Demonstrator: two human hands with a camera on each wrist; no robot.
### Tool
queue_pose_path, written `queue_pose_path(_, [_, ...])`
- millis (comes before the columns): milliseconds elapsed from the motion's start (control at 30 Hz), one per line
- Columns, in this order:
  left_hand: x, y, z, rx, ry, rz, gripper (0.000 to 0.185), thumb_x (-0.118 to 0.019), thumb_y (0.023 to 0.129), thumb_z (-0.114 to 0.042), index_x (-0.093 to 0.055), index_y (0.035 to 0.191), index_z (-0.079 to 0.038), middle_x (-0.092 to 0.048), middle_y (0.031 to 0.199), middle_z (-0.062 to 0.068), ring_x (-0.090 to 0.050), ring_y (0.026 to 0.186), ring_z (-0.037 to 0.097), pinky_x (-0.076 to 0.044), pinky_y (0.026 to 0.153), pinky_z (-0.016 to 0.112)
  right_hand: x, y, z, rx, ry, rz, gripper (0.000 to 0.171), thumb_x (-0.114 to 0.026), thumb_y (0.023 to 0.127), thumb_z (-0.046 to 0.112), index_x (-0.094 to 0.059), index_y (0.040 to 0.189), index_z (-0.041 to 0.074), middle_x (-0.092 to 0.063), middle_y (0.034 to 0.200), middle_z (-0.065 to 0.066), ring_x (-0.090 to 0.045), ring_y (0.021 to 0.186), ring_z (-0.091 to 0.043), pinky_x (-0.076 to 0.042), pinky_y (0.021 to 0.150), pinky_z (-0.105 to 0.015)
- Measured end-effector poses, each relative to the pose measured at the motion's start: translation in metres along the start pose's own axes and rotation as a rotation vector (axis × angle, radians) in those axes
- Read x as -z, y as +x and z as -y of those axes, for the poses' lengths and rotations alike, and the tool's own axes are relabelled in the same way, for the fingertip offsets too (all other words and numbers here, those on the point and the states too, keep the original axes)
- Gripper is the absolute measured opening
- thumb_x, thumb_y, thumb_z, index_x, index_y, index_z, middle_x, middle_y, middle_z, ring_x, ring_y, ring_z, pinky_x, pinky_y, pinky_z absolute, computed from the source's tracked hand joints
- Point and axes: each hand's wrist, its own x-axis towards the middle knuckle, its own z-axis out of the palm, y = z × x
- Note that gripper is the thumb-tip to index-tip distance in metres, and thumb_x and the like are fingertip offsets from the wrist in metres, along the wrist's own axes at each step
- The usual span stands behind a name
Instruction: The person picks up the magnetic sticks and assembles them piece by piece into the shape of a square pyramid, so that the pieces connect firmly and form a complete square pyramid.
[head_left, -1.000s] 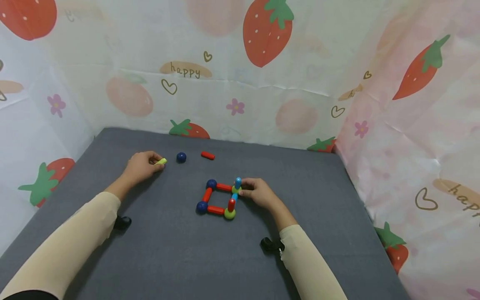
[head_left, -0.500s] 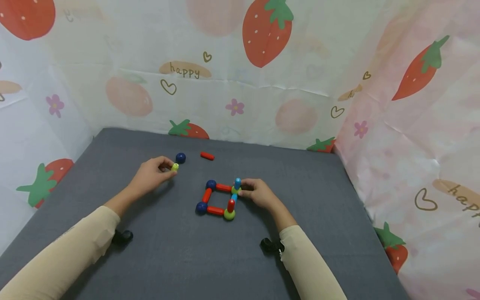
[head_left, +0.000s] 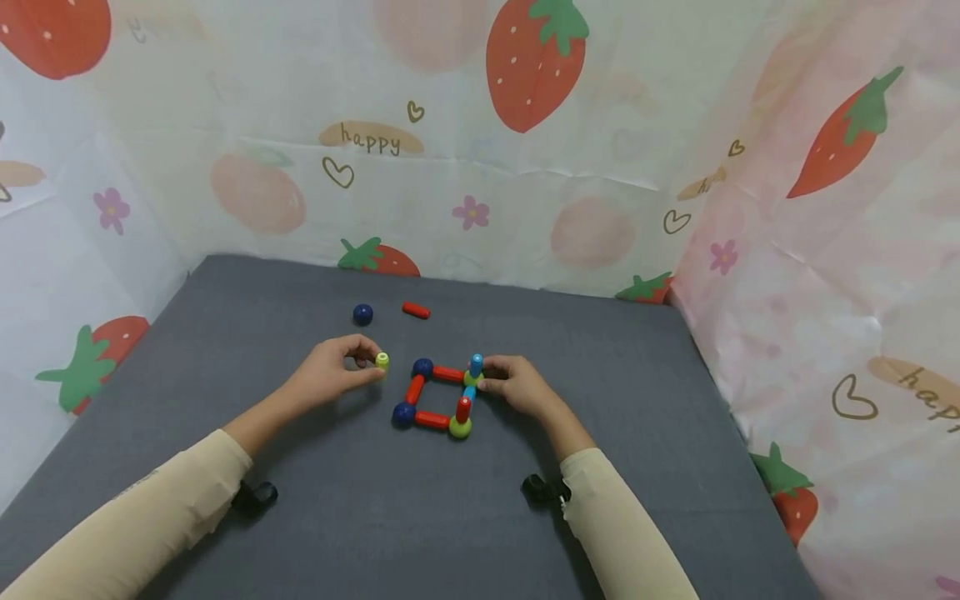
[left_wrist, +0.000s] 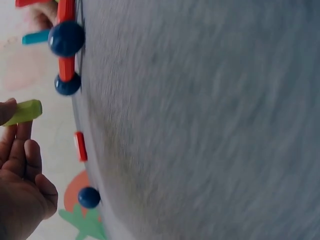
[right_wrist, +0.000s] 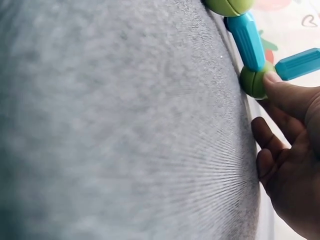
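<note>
A yellow-green magnetic rod (head_left: 382, 361) stands upright between the thumb and fingers of my left hand (head_left: 333, 368), held above the table just left of a square frame. That frame has red rods (head_left: 432, 420) on three sides and a light blue rod (right_wrist: 247, 41) on the right. Dark blue balls (head_left: 403, 414) form its left corners, green balls (head_left: 460, 427) its right ones. A blue rod (head_left: 476, 365) and a red rod (head_left: 462, 409) rise from the green corners. My right hand (head_left: 519, 385) pinches the far right green ball (right_wrist: 254, 83), its thumb on the ball.
Behind my left hand lie a loose dark blue ball (head_left: 363, 314) and a loose red rod (head_left: 416, 310). The table has a grey cloth (head_left: 390, 517). A strawberry-print curtain (head_left: 517, 208) borders its back and sides.
My left hand has moved right and toward me with the yellow-green rod, which has turned from lying flat to upright. My right hand and the frame have stayed put.
</note>
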Motion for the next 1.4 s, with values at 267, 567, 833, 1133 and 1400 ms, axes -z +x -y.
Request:
queue_pose_path(267, [-0.017,-0.006,-0.008,-0.081,-0.029,0.098,0.019,-0.082,0.089,-0.031,-0.070,0.103,-0.026,-0.067,0.099,-0.006,-0.059,0.092,0.016,-0.049,0.079,0.034,0.001,0.001,0.002,0.007,-0.002,-0.002,0.031,-0.073,0.096,0.016,-0.072,0.127,0.013,-0.073,0.120,-0.005,-0.065,0.111,-0.020,-0.054,0.096,-0.038])
queue_pose_path(567, [-0.024,-0.005,-0.013,-0.126,-0.002,0.148,0.020,-0.083,0.088,-0.032,-0.070,0.102,-0.028,-0.067,0.102,-0.009,-0.060,0.095,0.014,-0.052,0.085,0.037,0.002,0.003,0.002,0.006,-0.009,0.012,0.032,-0.073,0.096,0.017,-0.072,0.128,0.012,-0.073,0.121,-0.004,-0.065,0.114,-0.019,-0.053,0.098,-0.039])
queue_pose_path(833, [-0.025,-0.005,-0.019,-0.187,0.067,0.182,0.019,-0.081,0.090,-0.030,-0.070,0.105,-0.027,-0.065,0.103,0.000,-0.056,0.095,0.014,-0.049,0.085,0.038,0.003,0.003,0.001,-0.004,-0.010,0.013,0.031,-0.072,0.097,0.018,-0.072,0.128,0.012,-0.073,0.121,-0.005,-0.066,0.115,-0.020,-0.052,0.099,-0.040])
queue_pose_path(1133, [-0.026,-0.003,-0.021,-0.194,0.081,0.212,0.020,-0.080,0.091,-0.030,-0.069,0.107,-0.025,-0.065,0.106,0.002,-0.056,0.097,0.015,-0.050,0.088,0.040,0.004,0.003,0.001,-0.006,-0.022,0.030,0.034,-0.071,0.097,0.018,-0.070,0.131,0.014,-0.073,0.124,-0.003,-0.064,0.118,-0.019,-0.050,0.103,-0.041])
queue_pose_path(1400, [-0.024,-0.003,-0.024,-0.219,0.097,0.219,0.020,-0.081,0.091,-0.029,-0.069,0.106,-0.026,-0.063,0.103,0.002,-0.055,0.095,0.014,-0.048,0.085,0.038,0.006,0.004,0.003,0.014,-0.013,0.046,0.035,-0.072,0.097,0.016,-0.070,0.132,0.013,-0.072,0.125,-0.004,-0.065,0.119,-0.019,-0.049,0.104,-0.041])
